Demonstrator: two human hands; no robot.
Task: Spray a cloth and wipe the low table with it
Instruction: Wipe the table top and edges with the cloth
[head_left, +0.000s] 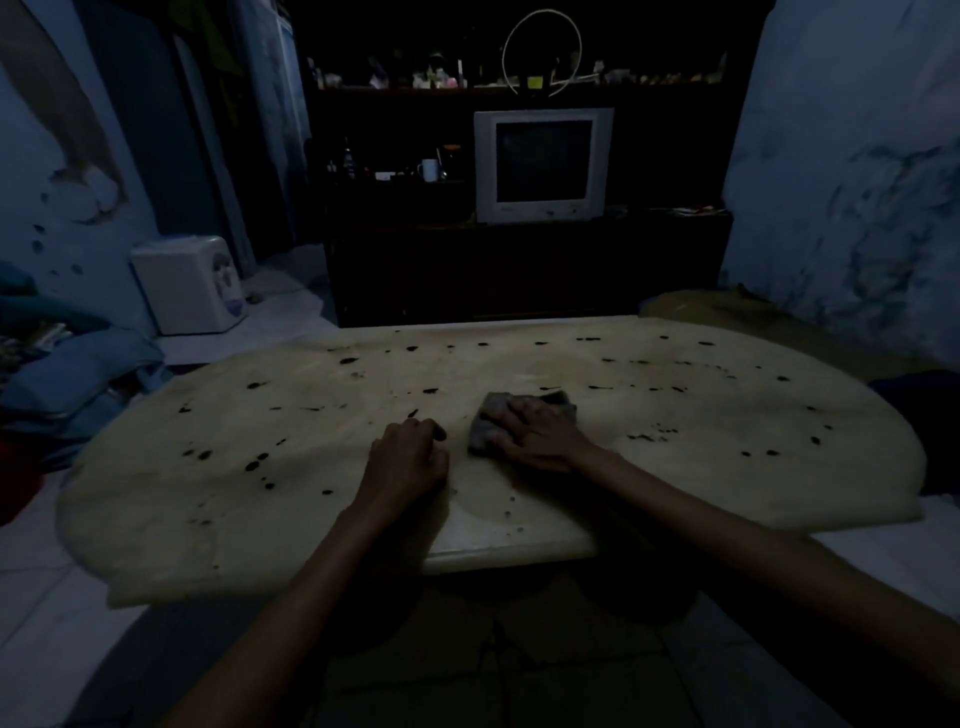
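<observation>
Right hand (540, 434) flat atop cloth (485, 421) on table (727, 467).

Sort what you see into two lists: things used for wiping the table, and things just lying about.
In use: cloth under the right hand; low table; left hand resting beside it.

Lying about: television; white mug; white appliance on the floor.
</observation>
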